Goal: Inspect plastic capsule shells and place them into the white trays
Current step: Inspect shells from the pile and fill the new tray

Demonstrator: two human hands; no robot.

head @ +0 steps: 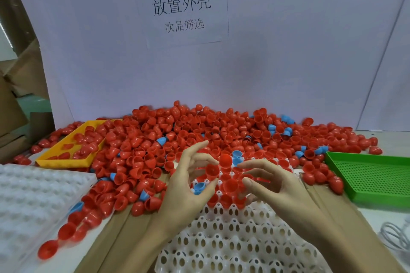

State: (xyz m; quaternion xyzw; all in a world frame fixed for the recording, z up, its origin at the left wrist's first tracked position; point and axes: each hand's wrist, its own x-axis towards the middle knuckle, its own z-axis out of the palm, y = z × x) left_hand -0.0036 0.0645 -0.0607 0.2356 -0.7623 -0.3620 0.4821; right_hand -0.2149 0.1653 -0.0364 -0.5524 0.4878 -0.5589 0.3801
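Hundreds of red capsule shells (177, 135) lie heaped across the back of the worktop (377, 212), with a few blue shells (162, 140) mixed in, so that either hand can draw from the pile without reaching far. Directly before the person sits a perforated white tray (233, 235), its far rows already filled with red halves and its near rows bare; filling from the far edge inward probably keeps seated shells clear of the wrists. The left hand (188, 188) pinches one red shell (212, 171) between thumb and fingertips, hollow side turned towards the camera, seemingly to check its inside. Its other fingers are fanned out. The right hand (273, 186) hovers over the filled rows with fingers loosely curved beside a seated shell (231, 186); whether its grip has closed on that shell I cannot tell. A yellow tray (66, 157) at the left holds a few red shells, perhaps rejects. A green tray (372, 175) lies at the right, and a second white tray (35, 193) waits at the near left.
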